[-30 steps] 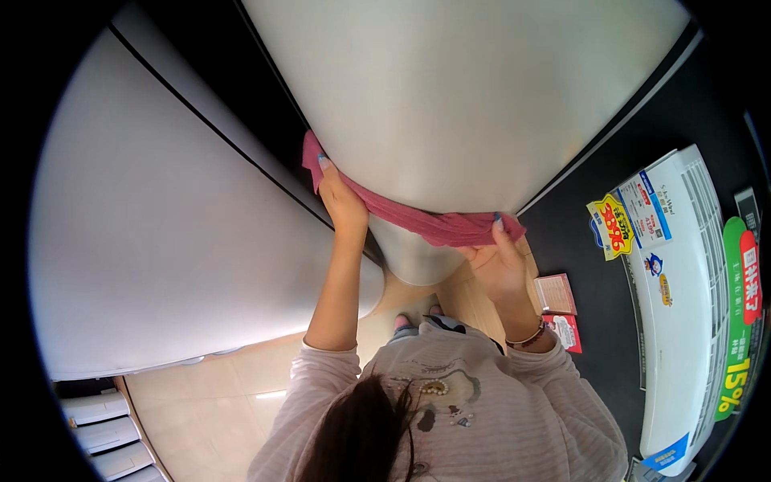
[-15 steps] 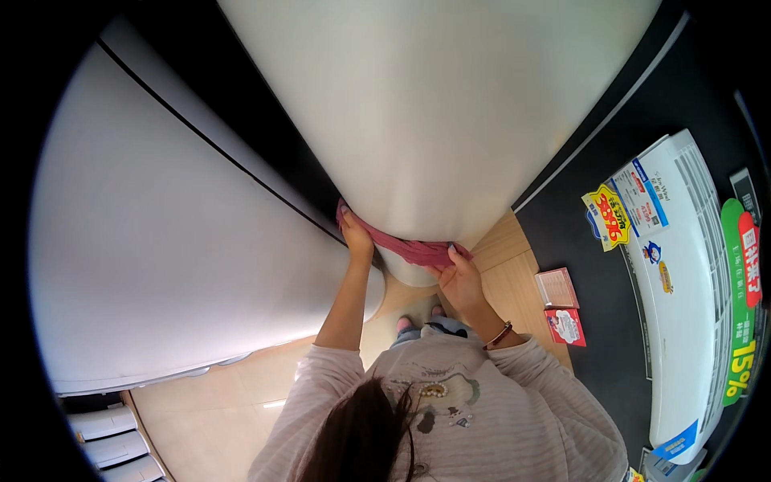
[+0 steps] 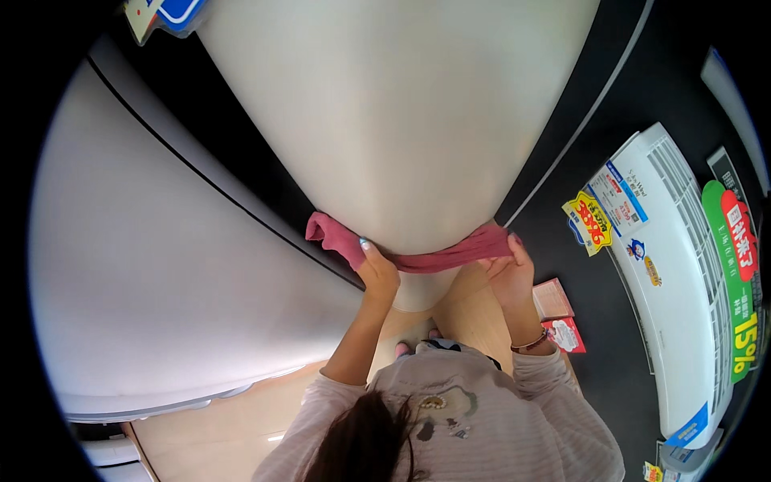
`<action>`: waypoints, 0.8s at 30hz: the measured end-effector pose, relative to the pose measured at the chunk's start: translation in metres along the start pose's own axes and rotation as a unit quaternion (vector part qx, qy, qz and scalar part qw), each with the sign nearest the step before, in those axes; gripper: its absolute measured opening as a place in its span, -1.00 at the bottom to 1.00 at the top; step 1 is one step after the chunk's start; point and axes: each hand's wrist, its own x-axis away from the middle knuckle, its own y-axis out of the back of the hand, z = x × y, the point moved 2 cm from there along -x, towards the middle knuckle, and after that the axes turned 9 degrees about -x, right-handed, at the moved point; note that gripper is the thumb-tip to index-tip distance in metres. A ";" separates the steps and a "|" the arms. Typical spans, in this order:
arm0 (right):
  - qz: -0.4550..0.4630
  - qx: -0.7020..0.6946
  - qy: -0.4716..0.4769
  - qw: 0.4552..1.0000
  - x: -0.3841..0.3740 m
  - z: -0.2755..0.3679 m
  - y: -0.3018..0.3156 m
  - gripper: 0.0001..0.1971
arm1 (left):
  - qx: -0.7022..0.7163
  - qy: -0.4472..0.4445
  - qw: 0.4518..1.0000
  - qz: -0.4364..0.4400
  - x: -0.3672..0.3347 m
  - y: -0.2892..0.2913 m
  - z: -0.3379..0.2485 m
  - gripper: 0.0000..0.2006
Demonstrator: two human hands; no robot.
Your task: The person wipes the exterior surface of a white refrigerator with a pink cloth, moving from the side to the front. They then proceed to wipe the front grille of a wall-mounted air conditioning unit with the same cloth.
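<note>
A dusky-pink cloth (image 3: 442, 259) lies stretched across the rounded front of a tall white cabinet-like appliance (image 3: 401, 120), low on its body. My left hand (image 3: 380, 275) grips the cloth left of its middle, thumb on top, while a loose end flops out past it to the left. At the cloth's right end, my right hand (image 3: 512, 273) pinches it with thumb and fingers, near the appliance's right edge. The cloth's underside and some fingertips are hidden.
Close on the left stands a second large white appliance (image 3: 185, 241). To the right, a white wall air conditioner (image 3: 675, 281) with stickers is mounted on a black panel (image 3: 598, 321). Small red-and-white cards (image 3: 562, 333) lie near my right wrist. Below is light flooring (image 3: 241, 418).
My left hand has shifted right along the cloth, leaving its left end loose. My right hand has moved right, and the cloth is drawn out wider across the appliance. The view has shifted slightly.
</note>
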 end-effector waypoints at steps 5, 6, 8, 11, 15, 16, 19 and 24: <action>0.136 -0.083 0.020 0.987 -0.008 0.024 -0.059 -0.70 | -0.023 -0.237 0.971 -0.016 -0.027 -0.003 -0.038 -0.42; 0.138 -0.089 0.021 0.986 -0.009 0.026 -0.071 -0.70 | -0.051 -0.274 0.960 -0.010 -0.029 -0.004 -0.044 -0.45; 0.139 -0.098 0.017 0.985 -0.009 0.024 -0.091 -0.69 | -0.112 -0.341 0.933 -0.001 -0.030 -0.004 -0.065 -0.49; 0.175 -0.153 -0.006 0.973 -0.013 0.023 -0.092 -0.67 | -0.219 -0.490 0.843 0.032 -0.037 -0.014 -0.096 -0.55; 0.197 -0.129 0.056 0.970 -0.002 0.021 -0.108 -0.65 | -0.319 -0.548 0.772 0.053 -0.040 -0.026 -0.139 -0.62; 0.205 -0.110 0.091 0.968 0.003 0.021 -0.118 -0.63 | -0.327 -0.555 0.764 0.034 -0.044 -0.031 -0.148 -0.62; 0.269 0.038 0.245 0.931 0.011 0.024 -0.142 -0.58 | -0.320 -0.560 0.764 0.025 -0.060 -0.033 -0.177 -0.65; 0.269 0.331 0.462 0.778 0.000 0.013 -0.170 -0.49 | -0.278 -0.530 0.801 -0.034 -0.085 -0.031 -0.211 -0.66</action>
